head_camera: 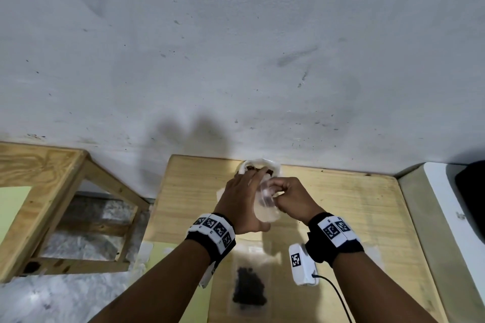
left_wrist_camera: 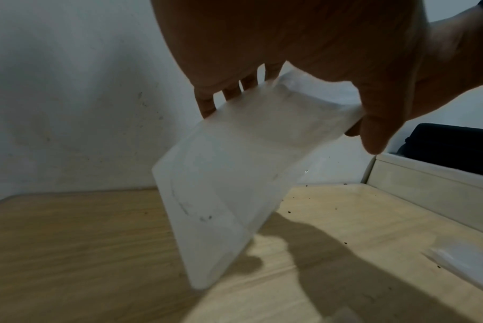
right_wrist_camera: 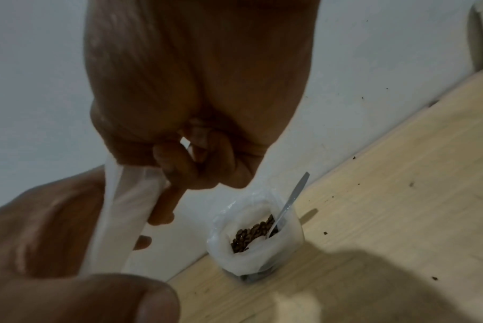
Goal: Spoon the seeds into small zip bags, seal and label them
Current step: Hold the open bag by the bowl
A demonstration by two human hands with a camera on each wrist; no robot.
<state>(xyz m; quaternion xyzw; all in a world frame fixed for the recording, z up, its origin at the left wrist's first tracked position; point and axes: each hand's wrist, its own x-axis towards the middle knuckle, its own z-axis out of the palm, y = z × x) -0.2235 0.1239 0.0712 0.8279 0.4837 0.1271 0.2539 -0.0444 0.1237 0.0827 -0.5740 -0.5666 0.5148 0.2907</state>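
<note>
Above the wooden table [head_camera: 354, 217], both hands hold a small clear zip bag [head_camera: 265, 204] that looks empty. My left hand [head_camera: 242, 202] grips the zip bag [left_wrist_camera: 235, 174] between thumb and fingers. My right hand [head_camera: 287, 196] pinches the top edge of the zip bag [right_wrist_camera: 124, 218] with curled fingers. Behind the hands, an open white bag of brown seeds [right_wrist_camera: 257, 238] stands against the wall with a metal spoon [right_wrist_camera: 290, 203] in it. A flat zip bag filled with dark seeds [head_camera: 249, 288] lies on the table near me.
A wooden frame [head_camera: 39, 204] stands left of the table. A white ledge [head_camera: 446, 217] with a dark object [head_camera: 472, 191] runs along the right. Loose seeds [right_wrist_camera: 324, 233] lie scattered on the tabletop. A grey-white wall [head_camera: 236, 60] closes the back.
</note>
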